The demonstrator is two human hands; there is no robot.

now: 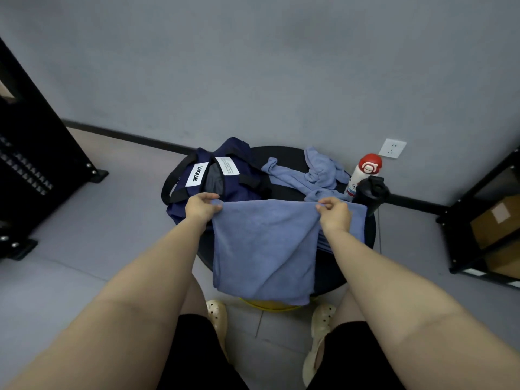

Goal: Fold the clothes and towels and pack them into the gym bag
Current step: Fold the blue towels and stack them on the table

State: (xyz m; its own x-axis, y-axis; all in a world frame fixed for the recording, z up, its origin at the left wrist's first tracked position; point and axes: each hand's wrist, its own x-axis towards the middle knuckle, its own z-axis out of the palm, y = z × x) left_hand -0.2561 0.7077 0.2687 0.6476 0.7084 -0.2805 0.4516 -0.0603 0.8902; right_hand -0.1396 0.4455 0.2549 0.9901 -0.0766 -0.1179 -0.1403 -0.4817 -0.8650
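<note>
A blue towel (264, 249) hangs over the near edge of a round black table (332, 271). My left hand (201, 208) pinches its upper left corner. My right hand (334, 212) pinches the top edge further right, and a strip of the towel extends past that hand. The navy gym bag (225, 178) with black straps and white labels sits at the table's back left, its top open. A second blue cloth (312, 175) lies crumpled at the back of the table.
A white bottle with a red cap (364, 173) and a black bottle (371, 195) stand at the table's right edge. Black shelving (486, 209) holding cardboard boxes is to the right, a black rack (36, 153) to the left. A yellow base (270, 305) shows under the table.
</note>
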